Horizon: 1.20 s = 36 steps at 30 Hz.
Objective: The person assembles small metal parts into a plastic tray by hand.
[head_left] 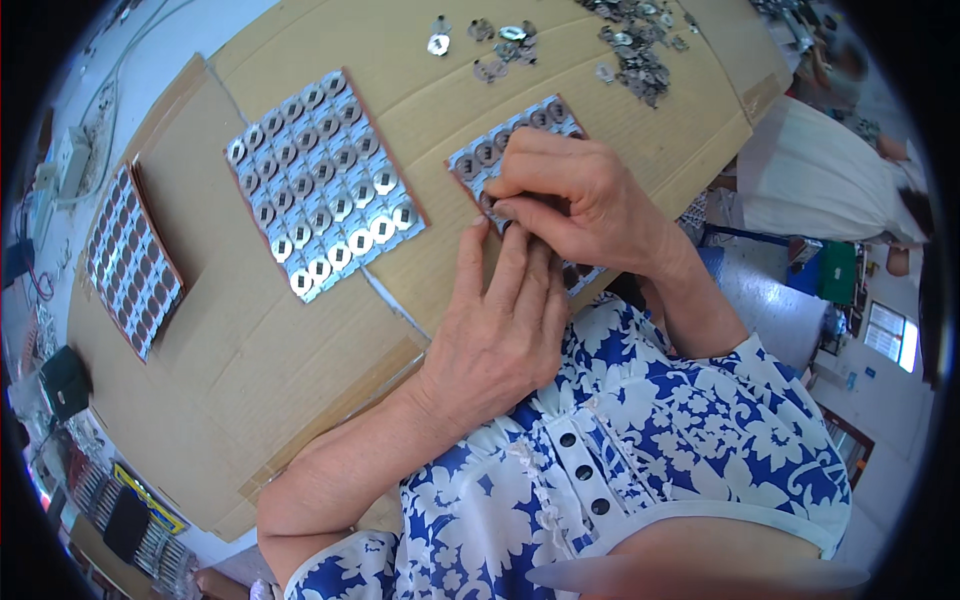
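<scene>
On the cardboard surface point(270, 400) lies a disc-studded panel point(480, 173); over it, the right hand point(592, 200) pinches thumb and forefinger together, any held piece hidden. The left hand point(508, 325), fingers outstretched, lies across the panel's side.

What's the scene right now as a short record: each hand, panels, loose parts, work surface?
Left hand: fingers outstretched over the partly hidden panel
Right hand: thumb and fingers bent close over the same panel; any held part cannot be made out
Middle panel: lies apart, left of the hands, with rows of round parts
Far-left panel: rows of round parts too, near the cardboard's left edge
Loose parts: small metal pieces, scattered and heaped beyond the hands
Work surface: brown cardboard
</scene>
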Motion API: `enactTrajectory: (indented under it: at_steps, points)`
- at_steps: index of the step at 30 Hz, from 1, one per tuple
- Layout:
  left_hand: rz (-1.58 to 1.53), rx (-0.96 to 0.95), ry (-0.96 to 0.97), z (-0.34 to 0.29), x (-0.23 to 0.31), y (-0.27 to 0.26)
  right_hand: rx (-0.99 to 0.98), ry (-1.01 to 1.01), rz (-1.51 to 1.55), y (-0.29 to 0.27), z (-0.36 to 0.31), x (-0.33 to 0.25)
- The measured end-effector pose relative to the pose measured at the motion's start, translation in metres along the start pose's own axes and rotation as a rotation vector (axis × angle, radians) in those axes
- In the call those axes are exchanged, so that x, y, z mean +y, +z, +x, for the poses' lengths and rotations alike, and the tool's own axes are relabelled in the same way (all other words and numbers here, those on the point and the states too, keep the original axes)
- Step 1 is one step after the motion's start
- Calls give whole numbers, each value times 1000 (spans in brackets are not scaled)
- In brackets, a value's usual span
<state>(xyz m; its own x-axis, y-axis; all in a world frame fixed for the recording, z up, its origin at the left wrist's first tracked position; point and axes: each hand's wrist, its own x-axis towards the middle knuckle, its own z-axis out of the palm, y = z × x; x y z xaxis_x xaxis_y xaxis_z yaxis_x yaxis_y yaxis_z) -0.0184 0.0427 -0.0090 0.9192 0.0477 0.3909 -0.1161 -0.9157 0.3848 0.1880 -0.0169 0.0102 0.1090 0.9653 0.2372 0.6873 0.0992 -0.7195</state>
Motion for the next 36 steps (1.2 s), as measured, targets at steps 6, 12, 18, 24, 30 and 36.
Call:
enactTrajectory:
  at_steps: [6,12,18,24,30,36]
  points:
    - [-41,7,-89,4,-4,-4,375,126,-208,-21,-12,33]
    - [2,-2,-88,5,-4,-5,388,156,-625,-56,-11,73]
    - [-18,12,-87,5,-5,-4,235,373,-355,-57,-4,57]
    - [-25,19,-81,3,-6,-4,238,505,-112,-58,0,52]
    - [-20,21,-76,3,-6,-3,265,268,-365,-61,-5,65]
    - [-24,11,-83,4,-5,-5,230,298,-414,-64,-4,64]
